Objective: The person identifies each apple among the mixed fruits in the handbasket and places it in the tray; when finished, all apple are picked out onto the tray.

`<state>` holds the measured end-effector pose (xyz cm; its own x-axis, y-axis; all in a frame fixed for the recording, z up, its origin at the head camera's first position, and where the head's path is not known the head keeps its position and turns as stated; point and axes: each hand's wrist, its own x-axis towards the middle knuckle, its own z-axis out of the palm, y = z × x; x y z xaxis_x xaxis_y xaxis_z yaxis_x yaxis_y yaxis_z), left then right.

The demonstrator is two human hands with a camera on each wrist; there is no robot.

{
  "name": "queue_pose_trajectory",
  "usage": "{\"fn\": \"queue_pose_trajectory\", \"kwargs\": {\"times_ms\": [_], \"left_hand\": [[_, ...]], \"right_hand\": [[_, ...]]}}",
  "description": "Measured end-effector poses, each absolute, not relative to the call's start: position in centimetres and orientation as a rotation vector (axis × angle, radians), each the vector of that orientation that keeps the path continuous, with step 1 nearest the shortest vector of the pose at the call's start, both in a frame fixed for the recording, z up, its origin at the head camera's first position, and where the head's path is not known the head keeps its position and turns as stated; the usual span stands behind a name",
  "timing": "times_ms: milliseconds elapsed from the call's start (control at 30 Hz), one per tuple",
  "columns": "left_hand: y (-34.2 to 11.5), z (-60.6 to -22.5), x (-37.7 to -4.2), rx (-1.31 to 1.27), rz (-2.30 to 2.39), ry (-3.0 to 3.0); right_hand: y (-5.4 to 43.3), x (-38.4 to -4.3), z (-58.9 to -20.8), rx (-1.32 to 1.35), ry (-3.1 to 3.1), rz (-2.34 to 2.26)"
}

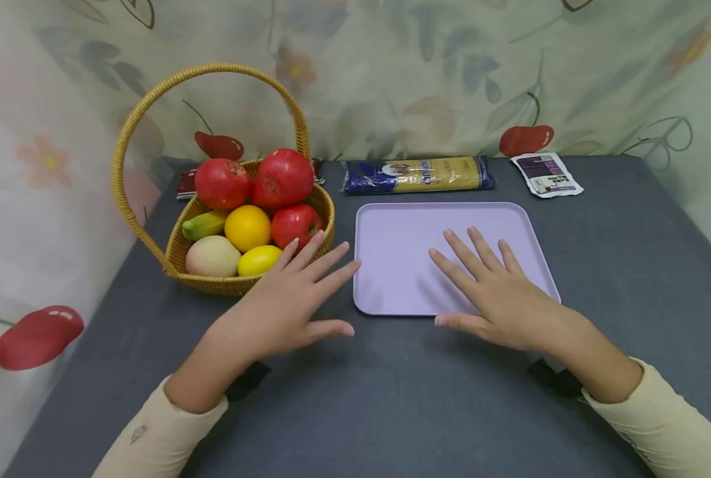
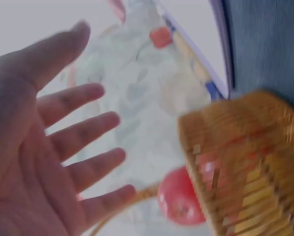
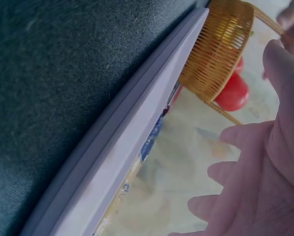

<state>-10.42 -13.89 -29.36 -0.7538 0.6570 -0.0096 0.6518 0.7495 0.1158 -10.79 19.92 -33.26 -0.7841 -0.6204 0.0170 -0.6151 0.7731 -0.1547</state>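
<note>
My left hand (image 1: 286,299), fingers spread and straight, hovers by the front right of a wicker basket (image 1: 212,285). In the basket lie several red fruits (image 1: 286,176), an orange (image 1: 247,228), a lemon (image 1: 260,261), a pale round fruit (image 1: 213,257) and a green-yellow banana (image 1: 204,226). The left wrist view shows that palm (image 2: 18,162) holding nothing, beside the basket wall (image 2: 235,162). My right hand (image 1: 498,299), also spread and holding nothing, overlaps the front right of a lilac tray (image 1: 397,259). In the right wrist view its fingers (image 3: 223,172) extend above the tray edge (image 3: 122,142).
Behind the tray lies a blue and gold packet (image 1: 421,175). A small white and purple pouch (image 1: 548,175) is at the back right. Dark red packaging (image 1: 186,184) shows behind the basket. The basket's tall handle (image 1: 212,69) arches up before a patterned curtain (image 1: 391,79).
</note>
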Motion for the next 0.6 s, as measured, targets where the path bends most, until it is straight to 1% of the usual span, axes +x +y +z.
{"fn": "queue_pose_trajectory", "kwargs": {"times_ms": [100,200,433,533,600], "left_hand": [[-15.1,-28.1,-10.8,1.215,0.312,3.06],[-16.4,-27.0,-10.9,1.257,0.439,3.241],[-18.4,-25.0,-10.2,1.087,0.546,3.455],[-19.4,-24.0,-9.9,1.065,0.687,3.555],[-20.3,-23.2,-9.6,1.001,0.835,3.648]], "right_hand": [[20.0,-10.9,-33.3,-1.036,2.918,-0.262],[20.0,-10.9,-33.3,-1.037,2.912,-0.272],[20.0,-10.9,-33.4,-1.056,2.908,-0.285],[20.0,-10.9,-33.5,-1.066,2.912,-0.29],[20.0,-11.0,-33.5,-1.075,2.912,-0.294]]}}
